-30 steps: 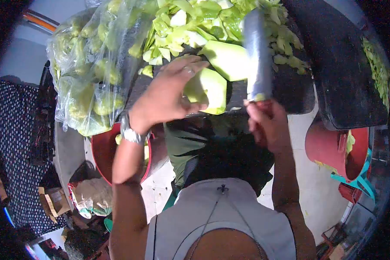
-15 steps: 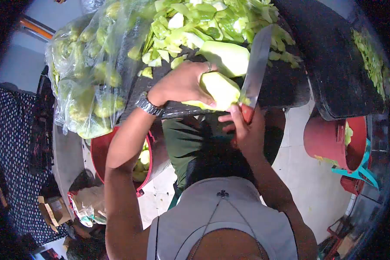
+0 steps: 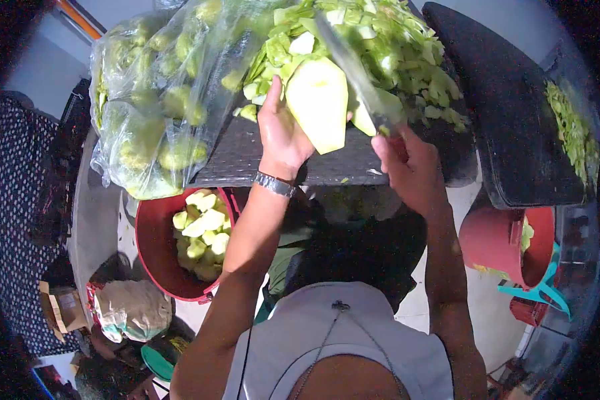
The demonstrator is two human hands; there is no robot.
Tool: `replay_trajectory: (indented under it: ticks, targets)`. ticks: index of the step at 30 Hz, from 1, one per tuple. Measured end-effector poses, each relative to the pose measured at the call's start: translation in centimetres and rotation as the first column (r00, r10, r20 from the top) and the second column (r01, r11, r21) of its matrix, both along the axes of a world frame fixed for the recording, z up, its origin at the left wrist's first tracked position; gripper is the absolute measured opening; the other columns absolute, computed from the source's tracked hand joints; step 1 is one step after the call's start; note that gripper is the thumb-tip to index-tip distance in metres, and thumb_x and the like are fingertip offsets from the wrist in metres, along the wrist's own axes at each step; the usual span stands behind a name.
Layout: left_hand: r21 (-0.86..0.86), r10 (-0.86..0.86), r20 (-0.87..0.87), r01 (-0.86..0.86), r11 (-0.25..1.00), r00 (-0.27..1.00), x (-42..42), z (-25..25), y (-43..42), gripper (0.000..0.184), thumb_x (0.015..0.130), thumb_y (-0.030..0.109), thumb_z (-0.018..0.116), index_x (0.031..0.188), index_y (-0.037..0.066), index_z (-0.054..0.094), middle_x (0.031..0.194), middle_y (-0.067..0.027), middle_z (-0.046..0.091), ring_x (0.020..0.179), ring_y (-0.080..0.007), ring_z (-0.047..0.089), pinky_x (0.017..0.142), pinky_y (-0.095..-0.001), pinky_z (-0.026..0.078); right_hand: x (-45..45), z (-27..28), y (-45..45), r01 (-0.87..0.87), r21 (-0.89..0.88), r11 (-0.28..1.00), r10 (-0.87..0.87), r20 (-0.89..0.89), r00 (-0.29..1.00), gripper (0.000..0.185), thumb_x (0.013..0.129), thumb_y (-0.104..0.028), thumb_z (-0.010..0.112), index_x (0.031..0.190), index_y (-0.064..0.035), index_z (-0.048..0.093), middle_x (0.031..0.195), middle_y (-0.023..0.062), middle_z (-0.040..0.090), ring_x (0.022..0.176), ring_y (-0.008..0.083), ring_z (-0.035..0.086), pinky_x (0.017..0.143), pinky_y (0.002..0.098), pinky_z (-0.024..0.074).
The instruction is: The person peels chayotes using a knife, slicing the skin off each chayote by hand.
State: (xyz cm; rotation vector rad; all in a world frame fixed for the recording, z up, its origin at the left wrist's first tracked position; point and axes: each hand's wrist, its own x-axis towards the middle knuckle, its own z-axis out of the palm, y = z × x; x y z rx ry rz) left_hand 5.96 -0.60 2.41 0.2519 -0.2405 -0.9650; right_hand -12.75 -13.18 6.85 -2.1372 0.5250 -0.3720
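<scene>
My left hand (image 3: 283, 137), palm up with a metal watch at the wrist, holds up a peeled pale green vegetable (image 3: 318, 100). The thumb is on its left side and the other fingers are hidden behind it. My right hand (image 3: 410, 163) grips the handle of a broad knife (image 3: 355, 70), whose blurred blade points up and left beside the vegetable. Another peeled piece (image 3: 380, 110) lies behind the blade. A heap of green peelings (image 3: 407, 50) covers the back of the dark board (image 3: 247, 157).
A clear plastic bag of green vegetables (image 3: 147, 113) lies at the left. Below it, a red bucket (image 3: 155, 257) contains pale pieces. Another red bucket (image 3: 490, 247) and a turquoise object (image 3: 543, 291) are at the right, under a black surface (image 3: 507, 113) bearing more peelings.
My left hand has turned palm up and raised the vegetable off the board. My right hand has moved right with the knife, whose blade now tilts to the left.
</scene>
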Motion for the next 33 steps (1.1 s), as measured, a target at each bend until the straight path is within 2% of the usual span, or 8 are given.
replay_trajectory:
  ticks: [3, 7, 10, 16, 20, 25, 30, 33]
  targets:
    - [0.009, 0.008, -0.152, -0.007, 1.000, 0.988, 0.4, -0.1, 0.0, 0.069, 0.099, 0.065, 0.034, 0.144, 0.014, 0.046, 0.136, -0.0164, 0.057, 0.118, -0.0388, 0.060, 0.094, -0.0649, 0.048, -0.3, 0.3, -0.2, -0.188, -0.191, 0.964, 0.171, -0.102, 0.980, 0.033, 0.097, -0.033, 0.063, 0.094, -0.0007, 0.060, 0.068, 0.0180, 0.063, 0.064, 0.0372, 0.065, 0.062, 0.0437, 0.0511]
    - [0.114, 0.008, 0.041, -0.013, 0.993, 0.999, -1.0, -0.1, 1.5, 0.079, 0.097, 0.070, 0.031, 0.144, 0.007, 0.047, 0.135, -0.0173, 0.059, 0.116, -0.0407, 0.061, 0.092, -0.0650, 0.050, 0.1, 1.0, -4.6, -0.153, -0.349, 0.924, 0.104, -0.155, 0.982, 0.033, 0.096, -0.035, 0.063, 0.095, -0.0023, 0.062, 0.079, 0.0199, 0.065, 0.077, 0.0400, 0.066, 0.066, 0.0481, 0.0510]
    - [0.239, 0.007, 0.040, -0.016, 0.971, 0.999, -1.8, 0.5, 2.5, 0.070, 0.098, 0.058, 0.047, 0.138, 0.001, 0.050, 0.127, -0.0198, 0.063, 0.106, -0.0398, 0.066, 0.085, -0.0616, 0.055, 0.4, 0.8, -9.3, -0.045, -0.555, 0.831, -0.001, -0.082, 0.997, 0.030, 0.096, -0.034, 0.063, 0.099, -0.0042, 0.064, 0.089, 0.0191, 0.067, 0.085, 0.0382, 0.067, 0.070, 0.0484, 0.0513]
    - [0.488, -0.075, 0.461, -0.182, 0.854, 0.884, -3.4, 0.1, 3.2, 0.045, 0.079, 0.003, 0.078, 0.121, -0.001, 0.062, 0.108, -0.0124, 0.071, 0.091, -0.0199, 0.071, 0.077, -0.0350, 0.059, 1.4, 0.4, -4.9, 0.102, -0.343, 0.934, -0.041, 0.181, 0.983, 0.037, 0.091, -0.034, 0.071, 0.109, -0.0030, 0.063, 0.077, 0.0080, 0.062, 0.070, 0.0183, 0.057, 0.062, 0.0362, 0.0458]
    - [0.487, -0.081, 0.577, -0.263, 0.833, 0.813, -4.6, 0.3, 3.1, 0.038, 0.080, -0.001, 0.077, 0.117, -0.001, 0.065, 0.103, -0.0093, 0.072, 0.087, -0.0160, 0.070, 0.076, -0.0309, 0.057, 1.9, 0.8, -1.6, 0.036, -0.269, 0.962, 0.004, 0.147, 0.989, 0.048, 0.087, -0.039, 0.076, 0.114, -0.0028, 0.060, 0.068, 0.0032, 0.055, 0.062, 0.0094, 0.049, 0.056, 0.0307, 0.0416]
    - [0.496, -0.082, 0.649, -0.339, 0.799, 0.756, -4.5, 0.3, 4.0, 0.040, 0.080, -0.007, 0.071, 0.119, -0.002, 0.063, 0.105, -0.0097, 0.071, 0.092, -0.0168, 0.068, 0.079, -0.0309, 0.056, 1.5, 1.1, -1.0, -0.297, -0.403, 0.866, 0.236, -0.193, 0.952, 0.055, 0.082, -0.053, 0.075, 0.093, -0.0041, 0.053, 0.067, 0.0095, 0.062, 0.059, 0.0284, 0.065, 0.058, 0.0397, 0.0502]
    - [0.502, -0.029, 0.617, -0.364, 0.784, 0.787, -5.2, 1.0, 4.1, 0.045, 0.078, -0.008, 0.072, 0.121, -0.003, 0.061, 0.104, -0.0102, 0.071, 0.095, -0.0183, 0.067, 0.081, -0.0307, 0.055, 1.7, 0.6, -2.0, -0.292, -0.568, 0.769, 0.249, -0.155, 0.956, 0.056, 0.084, -0.056, 0.071, 0.094, -0.0040, 0.053, 0.069, 0.0111, 0.063, 0.064, 0.0343, 0.067, 0.061, 0.0445, 0.0521]
    - [0.431, -0.054, 0.784, -0.480, 0.764, 0.618, -4.8, 0.8, 4.5, 0.047, 0.079, -0.004, 0.076, 0.123, -0.002, 0.060, 0.105, -0.0094, 0.071, 0.093, -0.0176, 0.068, 0.081, -0.0312, 0.056, 2.2, 1.0, -3.2, -0.323, -0.552, 0.769, 0.280, -0.163, 0.946, 0.056, 0.087, -0.058, 0.066, 0.095, -0.0033, 0.055, 0.072, 0.0132, 0.064, 0.070, 0.0370, 0.067, 0.064, 0.0466, 0.0522]
